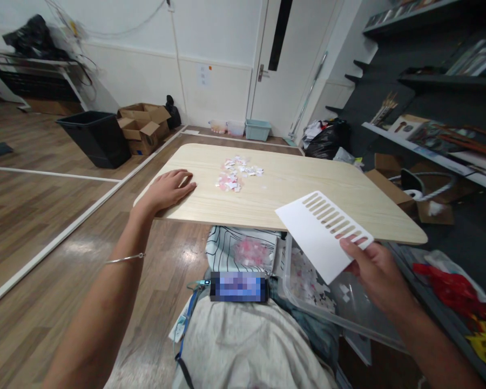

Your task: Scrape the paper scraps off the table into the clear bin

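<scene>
My left hand (168, 190) lies on the left end of the pale wooden table (308, 181), palm down with the fingers stretched out; nothing is in it. To its right is a loose heap of small white and pink paper scraps (231, 182). My right hand (372, 265) grips a white flat scraper (314, 237) by one corner, thumb on top. A row of long slots runs along the scraper's upper edge. It is held tilted over the table's near edge, above a clear plastic bin (289, 289) with more white pieces inside.
On my lap lie a phone (238, 287) and a clear bag of pink bits (251, 252). A black trash bin (101, 140) and cardboard boxes (143, 127) stand on the floor at left. Dark shelves (441, 108) line the right side, with a red bag (449, 286) below.
</scene>
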`<state>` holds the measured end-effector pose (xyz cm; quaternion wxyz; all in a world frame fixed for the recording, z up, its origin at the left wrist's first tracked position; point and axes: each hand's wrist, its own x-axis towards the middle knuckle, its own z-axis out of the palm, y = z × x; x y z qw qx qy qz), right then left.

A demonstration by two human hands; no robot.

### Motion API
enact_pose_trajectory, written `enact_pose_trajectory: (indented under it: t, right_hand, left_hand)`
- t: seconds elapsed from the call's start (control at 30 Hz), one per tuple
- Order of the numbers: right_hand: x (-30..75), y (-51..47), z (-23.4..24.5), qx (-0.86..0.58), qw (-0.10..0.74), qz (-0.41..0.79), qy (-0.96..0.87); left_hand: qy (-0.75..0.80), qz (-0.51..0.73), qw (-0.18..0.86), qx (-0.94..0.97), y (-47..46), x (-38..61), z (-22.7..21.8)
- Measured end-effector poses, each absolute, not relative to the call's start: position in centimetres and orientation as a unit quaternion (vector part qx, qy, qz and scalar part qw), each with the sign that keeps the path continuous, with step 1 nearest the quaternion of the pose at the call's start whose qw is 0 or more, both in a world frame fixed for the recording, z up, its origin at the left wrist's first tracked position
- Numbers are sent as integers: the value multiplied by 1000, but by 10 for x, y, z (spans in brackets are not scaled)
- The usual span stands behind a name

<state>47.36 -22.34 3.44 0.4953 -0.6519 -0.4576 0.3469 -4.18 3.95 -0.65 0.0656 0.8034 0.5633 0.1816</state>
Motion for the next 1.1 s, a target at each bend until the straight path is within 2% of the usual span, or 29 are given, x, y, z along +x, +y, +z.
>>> enact_pose_trajectory:
  t: [0.13, 0.3, 0.37, 0.43, 0.5, 0.57, 0.67, 0.73, 0.9, 1.1]
  right_hand:
    - [450, -238, 29, -641, 466, 386, -471]
    - [441, -232, 45, -614, 531, 371, -451]
    - [447, -219, 61, -605, 552, 315, -480]
    - [457, -199, 79, -601, 560, 198, -536]
    - [470, -173, 93, -588, 528, 69, -608]
    - [483, -142, 100, -585, 485, 12, -650]
    - [500, -97, 98, -623, 412, 17, -665]
    - [508, -75, 91, -641, 394, 22, -658]
    - [513, -61, 79, -632, 374, 37, -677]
    - [509, -75, 92, -632, 360, 82, -681]
  left_hand:
    - [569, 177, 65, 801, 39, -41, -5]
    - [565, 179, 63, 803, 39, -40, -7]
    - [566, 184, 63, 801, 40, -40, -7]
    - [566, 188, 65, 800, 40, -40, -8]
    - [563, 189, 68, 802, 40, -41, -8]
    - [560, 192, 71, 803, 40, -41, -8]
    - [557, 195, 73, 804, 39, -42, -8]
    - [558, 195, 74, 803, 39, -42, -8]
    - [554, 193, 75, 806, 39, -42, -8]
    - [555, 193, 73, 806, 38, -41, -7]
